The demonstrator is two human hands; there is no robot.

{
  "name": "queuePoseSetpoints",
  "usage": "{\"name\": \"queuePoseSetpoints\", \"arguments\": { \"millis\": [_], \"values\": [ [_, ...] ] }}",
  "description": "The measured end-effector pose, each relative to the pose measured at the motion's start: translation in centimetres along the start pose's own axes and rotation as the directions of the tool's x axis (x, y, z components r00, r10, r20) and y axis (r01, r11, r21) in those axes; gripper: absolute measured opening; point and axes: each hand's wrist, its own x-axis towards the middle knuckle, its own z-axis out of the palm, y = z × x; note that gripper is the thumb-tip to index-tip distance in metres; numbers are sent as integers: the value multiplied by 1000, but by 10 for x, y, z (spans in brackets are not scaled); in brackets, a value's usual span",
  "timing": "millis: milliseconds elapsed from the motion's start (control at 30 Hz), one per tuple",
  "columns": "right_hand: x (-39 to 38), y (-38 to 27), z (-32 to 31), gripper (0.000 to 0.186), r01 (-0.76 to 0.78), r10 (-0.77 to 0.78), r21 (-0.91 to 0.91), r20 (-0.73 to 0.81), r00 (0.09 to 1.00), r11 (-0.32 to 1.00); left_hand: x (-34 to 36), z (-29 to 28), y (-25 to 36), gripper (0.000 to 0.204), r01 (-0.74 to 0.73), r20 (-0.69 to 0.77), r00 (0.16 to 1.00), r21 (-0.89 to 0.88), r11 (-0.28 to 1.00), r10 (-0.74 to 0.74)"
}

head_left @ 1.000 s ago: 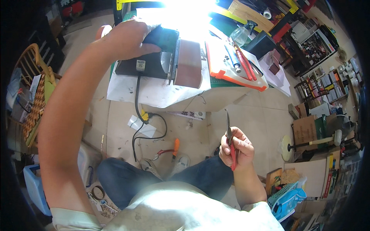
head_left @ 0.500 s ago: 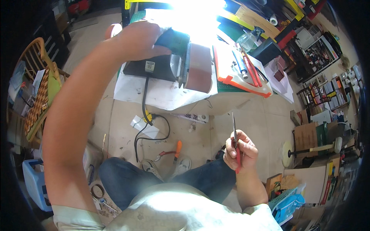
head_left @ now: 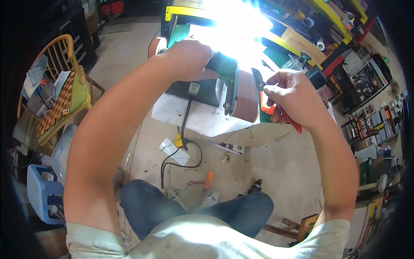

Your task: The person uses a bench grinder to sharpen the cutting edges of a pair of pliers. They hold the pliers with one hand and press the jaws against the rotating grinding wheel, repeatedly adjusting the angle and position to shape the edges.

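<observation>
My left hand (head_left: 189, 58) grips the top of the black belt sander (head_left: 200, 93), its thumb along the housing and other fingers partly hidden. My right hand (head_left: 291, 93) holds a red-handled pliers-like tool (head_left: 258, 79), its dark head raised beside the sander's brown abrasive belt (head_left: 246, 99). The sander rests on white paper (head_left: 168, 112) over a green mat (head_left: 179, 32), with its black cable hanging below. An orange-edged case (head_left: 267, 105) lies behind my right hand, largely covered by it. A very bright light washes out the back of the bench.
A wooden chair (head_left: 73, 93) and blue plastic stool (head_left: 41, 194) stand left. A spray bottle (head_left: 293, 64) and shelving (head_left: 302, 47) are at the back. An orange-handled tool (head_left: 209, 179), power cord (head_left: 200, 159) and black object (head_left: 254, 187) lie on the floor. Cluttered shelves (head_left: 368, 129) line the right.
My right hand has risen from above my lap to beside the sander's belt, carrying the tool. The view has shifted, so the bench and my left arm appear farther right.
</observation>
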Motion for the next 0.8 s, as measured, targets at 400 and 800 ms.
{"name": "queuePoseSetpoints", "arguments": {
  "millis": [400,800],
  "values": [
    [16,-4,11,18,-18,15,-123,-21,1000,992,-2,5,-6,48,-66,-92,994,-99,993,57],
    [20,-14,10,13,-20,18,-211,-14,1000,977,1,6,-3,56,-14,-67,998,-56,998,10]
  ]
}}
